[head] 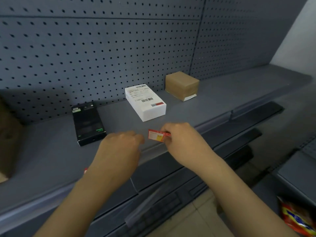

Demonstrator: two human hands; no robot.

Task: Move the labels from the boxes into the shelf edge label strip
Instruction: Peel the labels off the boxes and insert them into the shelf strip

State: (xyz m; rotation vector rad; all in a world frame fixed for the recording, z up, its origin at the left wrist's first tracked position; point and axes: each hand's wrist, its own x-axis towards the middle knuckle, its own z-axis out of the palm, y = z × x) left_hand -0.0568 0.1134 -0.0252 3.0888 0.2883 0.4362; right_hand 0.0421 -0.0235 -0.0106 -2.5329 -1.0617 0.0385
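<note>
- Nearest, lower right corner: red and yellow crinkled foil packet, partly cut off by the frame edge, lying on a lower grey shelf.
- Two bare forearms reaching up from the bottom edge toward the front of the grey metal shelf.
- Left hand: back of hand facing the camera, fingers curled downward over the shelf's front edge; fingertips hidden, so contact with the edge or a hold on anything cannot be told.
- Small red scrap showing just left of the left wrist at the shelf front; too little visible to identify.
- Grey shelf edge label strip running along the shelf front, passing beneath and between both hands.
- Right hand: thumb and fingers pinching the right end of a small red, white and yellow paper label.
- Label held just above the strip, slightly tilted, left end free and pointing toward the left hand; hands near each other but apart.
- Farther back on the shelf, left: flat black rectangular box with green print, lying flat.
- Centre: white rectangular box bearing barcodes and a red and grey sticker on top, lying just beyond the held label.
- Right, farther: brown cube-shaped box wrapped in tape, close to the back wall.
- Far left edge: brown object, blurred and cut off.
- Rearmost: dark grey perforated pegboard panel behind all three boxes.
</note>
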